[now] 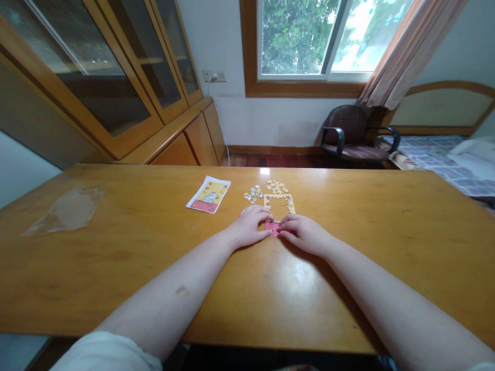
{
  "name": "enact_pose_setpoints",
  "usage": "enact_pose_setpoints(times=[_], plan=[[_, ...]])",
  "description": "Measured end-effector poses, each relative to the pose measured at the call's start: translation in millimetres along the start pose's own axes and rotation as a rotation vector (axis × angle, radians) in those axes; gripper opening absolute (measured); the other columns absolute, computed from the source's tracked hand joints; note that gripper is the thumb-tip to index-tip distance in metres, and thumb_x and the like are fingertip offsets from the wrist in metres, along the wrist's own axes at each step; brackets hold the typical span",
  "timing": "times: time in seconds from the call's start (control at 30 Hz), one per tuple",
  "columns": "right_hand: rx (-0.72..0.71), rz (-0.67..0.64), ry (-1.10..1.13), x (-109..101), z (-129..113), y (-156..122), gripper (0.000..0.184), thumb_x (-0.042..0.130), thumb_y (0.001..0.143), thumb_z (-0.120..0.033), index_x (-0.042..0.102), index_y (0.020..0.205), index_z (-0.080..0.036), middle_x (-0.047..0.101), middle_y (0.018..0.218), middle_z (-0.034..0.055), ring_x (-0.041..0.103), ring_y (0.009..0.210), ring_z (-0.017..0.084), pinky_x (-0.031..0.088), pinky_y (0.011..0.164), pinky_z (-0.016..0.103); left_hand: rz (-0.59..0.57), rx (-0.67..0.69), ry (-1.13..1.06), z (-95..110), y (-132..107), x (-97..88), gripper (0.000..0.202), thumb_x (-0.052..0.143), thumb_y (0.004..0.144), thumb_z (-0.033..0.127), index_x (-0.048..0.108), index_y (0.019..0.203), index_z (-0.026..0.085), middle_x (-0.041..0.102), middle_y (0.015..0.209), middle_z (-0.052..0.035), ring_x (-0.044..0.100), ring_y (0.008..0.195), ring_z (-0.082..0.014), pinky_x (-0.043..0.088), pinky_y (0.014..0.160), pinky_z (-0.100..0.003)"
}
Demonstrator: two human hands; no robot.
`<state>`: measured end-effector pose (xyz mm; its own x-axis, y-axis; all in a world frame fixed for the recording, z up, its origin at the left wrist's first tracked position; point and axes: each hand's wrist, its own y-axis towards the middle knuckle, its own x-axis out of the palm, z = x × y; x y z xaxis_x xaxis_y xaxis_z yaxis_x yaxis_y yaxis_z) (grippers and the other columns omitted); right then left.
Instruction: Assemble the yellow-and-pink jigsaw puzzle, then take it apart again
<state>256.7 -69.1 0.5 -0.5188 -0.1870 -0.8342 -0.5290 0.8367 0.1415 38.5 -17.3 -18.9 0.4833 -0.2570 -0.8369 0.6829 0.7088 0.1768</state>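
A partly assembled jigsaw puzzle (291, 202) lies flat on the table, a yellow frame of joined pieces around a gap, with a pink row along its near side. My left hand (252, 226) rests at its left side, with the curved fingers and thumb holding the near-left corner. From the right, my right hand (305, 233) reaches onto the pink row, its fingertips closed together on a puzzle piece that they mostly cover. Just beyond the frame are loose puzzle pieces, a pale pile (253, 194) on the left and a yellowish pile (277, 186) on the right.
A printed picture card (209, 195) with a white animal on yellow and pink lies left of the puzzle. A clear plastic bag (73, 208) is at the table's far left. Beyond the wooden table (371, 216) stand a cabinet (154, 129), an armchair (350, 131) and a bed.
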Motion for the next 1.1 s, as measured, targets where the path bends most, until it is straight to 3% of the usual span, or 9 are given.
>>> enact_pose_setpoints(times=[0.33,0.63,1.1], plan=[[0.016,-0.003,-0.012,-0.7,-2.0,0.0,0.024,0.053,0.093,-0.031,0.075,0.094,-0.020,0.067,0.096,0.0077,0.064,0.086,0.018,0.051,0.083,0.031,0.005,0.021,0.012,1.3,-0.6,-1.4,0.032,0.067,0.080,0.042,0.068,0.107,0.025,0.063,0.117,-0.0058,0.051,0.117,-0.0245,0.038,0.105,-0.042],[0.017,-0.007,-0.018,0.2,0.2,0.1,0.025,0.053,0.093,-0.032,0.075,0.097,-0.021,0.066,0.096,0.0074,0.063,0.084,0.017,0.050,0.082,0.031,0.005,0.149,0.063,9.0,-2.7,-11.7,0.014,0.063,0.084,0.033,0.075,0.089,0.029,0.063,0.115,-0.0043,0.051,0.117,-0.0243,0.035,0.106,-0.045],[0.021,-0.010,-0.007,0.0,-0.4,0.1,0.024,0.053,0.093,-0.032,0.075,0.095,-0.021,0.066,0.095,0.0072,0.063,0.084,0.017,0.050,0.082,0.030,-0.025,0.112,0.043,8.8,-2.7,-12.9,0.015,0.062,0.085,0.034,0.076,0.088,0.031,0.063,0.117,-0.0039,0.049,0.118,-0.0254,0.034,0.107,-0.048]])
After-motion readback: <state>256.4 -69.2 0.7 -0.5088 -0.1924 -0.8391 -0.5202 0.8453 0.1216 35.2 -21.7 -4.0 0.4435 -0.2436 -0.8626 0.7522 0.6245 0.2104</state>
